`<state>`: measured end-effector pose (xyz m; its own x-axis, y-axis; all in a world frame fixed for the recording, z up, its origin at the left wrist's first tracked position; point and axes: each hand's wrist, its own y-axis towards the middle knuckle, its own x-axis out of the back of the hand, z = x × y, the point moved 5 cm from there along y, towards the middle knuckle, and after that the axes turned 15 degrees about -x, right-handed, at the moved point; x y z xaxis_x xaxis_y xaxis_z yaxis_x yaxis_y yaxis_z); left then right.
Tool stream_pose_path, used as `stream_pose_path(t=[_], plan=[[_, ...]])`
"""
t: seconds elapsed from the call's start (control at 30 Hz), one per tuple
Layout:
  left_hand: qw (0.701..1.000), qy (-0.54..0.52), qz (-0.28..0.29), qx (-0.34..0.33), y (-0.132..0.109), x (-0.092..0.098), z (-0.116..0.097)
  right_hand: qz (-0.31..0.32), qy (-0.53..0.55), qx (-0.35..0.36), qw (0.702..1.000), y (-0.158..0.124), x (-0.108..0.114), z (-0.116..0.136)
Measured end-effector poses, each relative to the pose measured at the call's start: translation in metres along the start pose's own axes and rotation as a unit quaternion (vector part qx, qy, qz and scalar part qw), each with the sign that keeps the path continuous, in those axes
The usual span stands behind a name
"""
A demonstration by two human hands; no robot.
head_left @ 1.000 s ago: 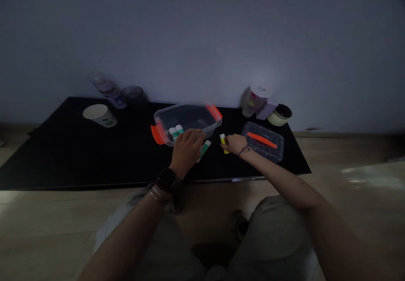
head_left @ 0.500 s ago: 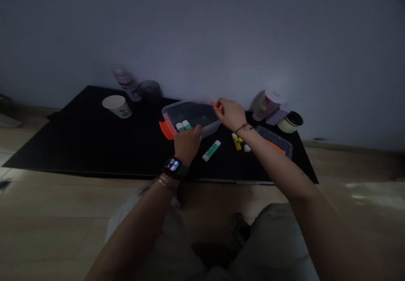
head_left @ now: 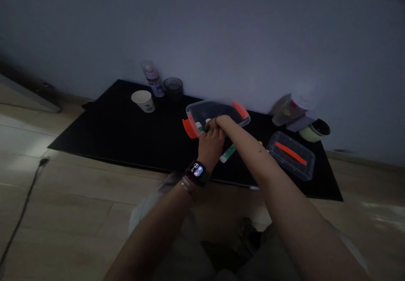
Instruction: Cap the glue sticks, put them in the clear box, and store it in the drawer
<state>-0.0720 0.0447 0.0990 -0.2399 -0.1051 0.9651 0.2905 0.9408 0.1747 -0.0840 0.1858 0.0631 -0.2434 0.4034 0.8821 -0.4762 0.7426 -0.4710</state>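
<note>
- A dim room with a plain grey-blue wall (head_left: 202, 36); against it stands a black worktop (head_left: 152, 139).
- On the worktop, toward its back edge, sits a clear plastic box (head_left: 218, 109), open at the top, with rounded corners, a pale see-through rim and a bright orange clip (head_left: 190, 128) folded outward at the left end; another orange clip (head_left: 240, 109) is at the right end.
- Inside the box, at its near left corner, lies a green tube (head_left: 200, 127) with a white end; beside it shows the white end of a second tube (head_left: 208, 121), mostly covered.
- The right hand (head_left: 211, 124) reaches over the near rim, fingers curled down beside the second tube; whether they pinch it, I cannot tell.
- The left hand (head_left: 211, 144) is at the near side of the box, fingers bent and close together just below the right hand; I cannot tell if they grip anything.
- A loose tube (head_left: 228, 153), green with a white end, lies slantwise on the worktop in front of the box, partly hidden by the right forearm.
- Right of that forearm lies a clear rectangular lid (head_left: 292, 156) with an orange handle (head_left: 290, 152).
</note>
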Motion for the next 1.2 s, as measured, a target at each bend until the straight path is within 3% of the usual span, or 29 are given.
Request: stream_pose_path(t=[0.1,0.17,0.27,0.37,0.43,0.53,0.6,0.67,0.73,0.8,0.9,1.07,1.13,1.2], plan=[[1.000,-0.015,-0.002,-0.005,-0.001,-0.001,-0.001,0.041,-0.003,-0.030,0.999,-0.002,0.000,-0.010],[0.999,-0.024,-0.023,-0.018,-0.002,0.001,-0.003,0.017,0.006,-0.044,0.999,-0.011,0.010,-0.023],[0.995,-0.049,-0.079,-0.042,-0.004,0.009,-0.007,-0.083,0.058,-0.022,0.995,-0.044,0.032,-0.050],[0.981,-0.139,-0.129,-0.033,-0.006,0.017,-0.005,-0.218,0.194,0.028,0.956,-0.104,0.045,-0.081],[0.961,-0.226,-0.159,-0.028,-0.007,0.020,-0.005,-0.235,0.297,0.015,0.925,-0.146,0.034,-0.098],[0.916,-0.360,-0.165,-0.057,-0.011,0.020,-0.019,-0.174,0.459,-0.003,0.871,-0.192,-0.006,-0.106],[0.872,-0.471,-0.113,-0.070,-0.016,0.013,-0.035,-0.119,0.550,-0.008,0.826,-0.211,-0.034,-0.102],[0.809,-0.586,-0.011,-0.050,-0.022,-0.002,-0.053,-0.081,0.605,-0.016,0.792,-0.221,-0.056,-0.098],[0.750,-0.654,0.094,-0.012,-0.031,-0.017,-0.068,-0.074,0.607,-0.030,0.791,-0.228,-0.068,-0.098],[0.718,-0.679,0.152,0.026,-0.038,-0.027,-0.074,-0.102,0.567,-0.046,0.816,-0.234,-0.071,-0.103],[0.685,-0.700,0.192,0.063,-0.042,-0.033,-0.077,-0.134,0.530,-0.054,0.836,-0.241,-0.071,-0.115],[0.643,-0.728,0.235,0.029,-0.039,-0.025,-0.088,-0.109,0.557,-0.029,0.823,-0.247,-0.073,-0.114],[0.614,-0.750,0.244,0.031,-0.037,-0.020,-0.088,-0.123,0.561,-0.022,0.818,-0.247,-0.068,-0.115],[0.574,-0.773,0.267,0.045,-0.040,-0.015,-0.083,-0.155,0.556,-0.029,0.816,-0.248,-0.056,-0.131]])
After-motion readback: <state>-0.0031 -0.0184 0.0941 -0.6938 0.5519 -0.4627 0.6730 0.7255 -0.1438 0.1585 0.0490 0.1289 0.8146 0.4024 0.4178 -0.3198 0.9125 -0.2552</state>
